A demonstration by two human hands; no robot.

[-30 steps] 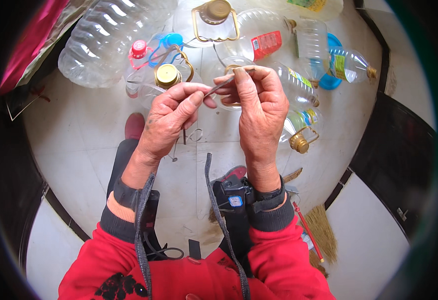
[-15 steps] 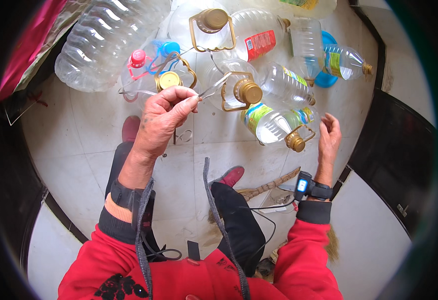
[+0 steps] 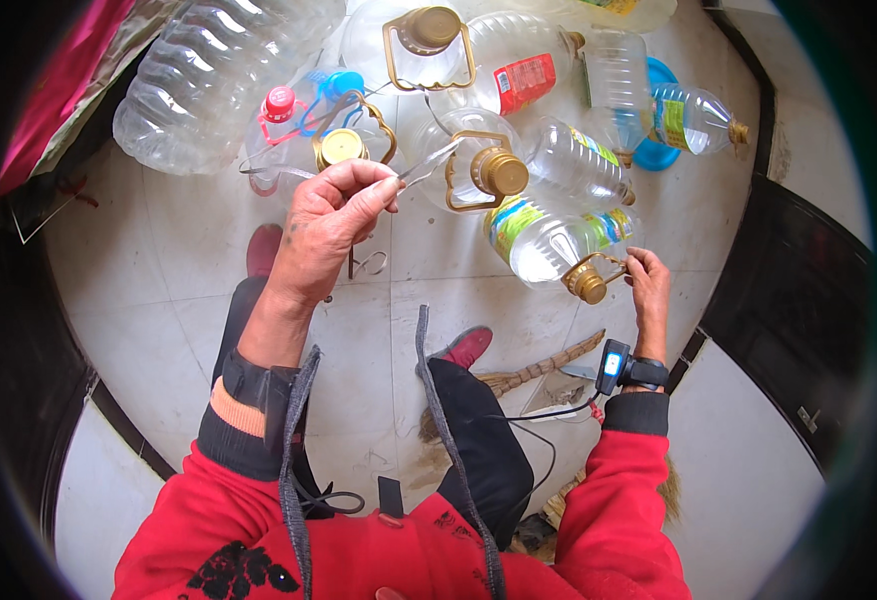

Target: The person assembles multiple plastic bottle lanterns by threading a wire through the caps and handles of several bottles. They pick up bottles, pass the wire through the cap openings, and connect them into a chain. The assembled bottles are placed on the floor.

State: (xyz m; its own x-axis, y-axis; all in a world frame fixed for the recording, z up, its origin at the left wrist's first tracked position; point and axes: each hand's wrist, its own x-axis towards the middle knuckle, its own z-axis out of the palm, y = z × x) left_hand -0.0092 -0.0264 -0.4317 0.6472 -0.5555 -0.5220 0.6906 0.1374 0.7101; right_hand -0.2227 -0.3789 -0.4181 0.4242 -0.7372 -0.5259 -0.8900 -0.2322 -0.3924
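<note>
Between the thumb and fingers of my left hand [image 3: 336, 225] a flat grey strap [image 3: 431, 160] is pinched; it runs through the handles of several large clear jugs. A jug with a yellow cap [image 3: 341, 147] stands just beyond that hand, and one with a gold cap [image 3: 499, 171] stands to its right. My right hand [image 3: 648, 280] has its fingertips closed on the gold handle of a clear oil bottle [image 3: 548, 245] with a green and yellow label, lying on its side. Its gold cap [image 3: 587, 285] faces me.
More empty bottles lie beyond, one with a red label [image 3: 525, 83], another beside a blue basin [image 3: 657, 112]. A big ribbed clear bottle [image 3: 213, 90] lies at far left. Near my foot is a straw broom [image 3: 528, 377]. Dark cabinet panels [image 3: 793, 290] flank the right side.
My right hand has moved down and slightly left onto the oil bottle's handle, closing its fingers there. My left hand keeps its pinch on the strap, nearly unmoved.
</note>
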